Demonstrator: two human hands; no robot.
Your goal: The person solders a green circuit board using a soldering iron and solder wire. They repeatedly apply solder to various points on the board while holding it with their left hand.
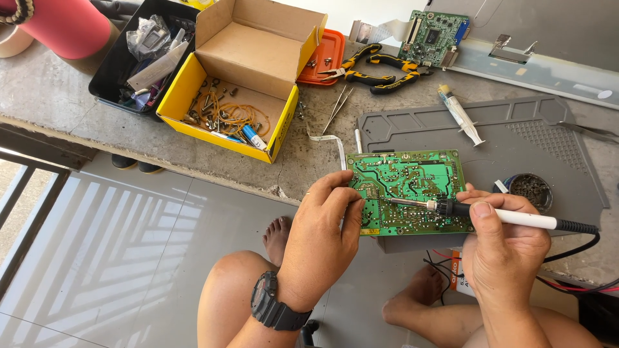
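Presently, the left hand [329, 222] sits at centre frame, fingers pinched closed on the left edge of a green circuit board [409, 190], which is held solder side up. A black wristwatch [274, 303] is worn on that wrist. The right hand [503, 248], at lower right, is wrapped shut around a soldering iron [496, 214] with a black grip and white barrel; its metal tip lies across the board, touching or just above the lower middle of the solder face; contact cannot be confirmed.

The board lies over the near left corner of a grey work mat [516, 138] on a concrete ledge [58, 96]. On the mat, just right of the board, stands a round tin of brass tip-cleaning wool [530, 190]. A syringe [460, 116] lies on the mat's upper edge.

Upper centre: an open yellow cardboard box [242, 84] holding wire and small parts. Left of it, a black bin [138, 55] of bagged items. Right of the box, an orange tray [325, 55] with screws, then yellow-handled pliers [377, 71], then a second small green board [435, 35] with a flat ribbon cable. Tweezers [337, 109] lie on the ledge below the pliers.

Bare knees and feet rest on a tiled floor [129, 245] in the lower frame.
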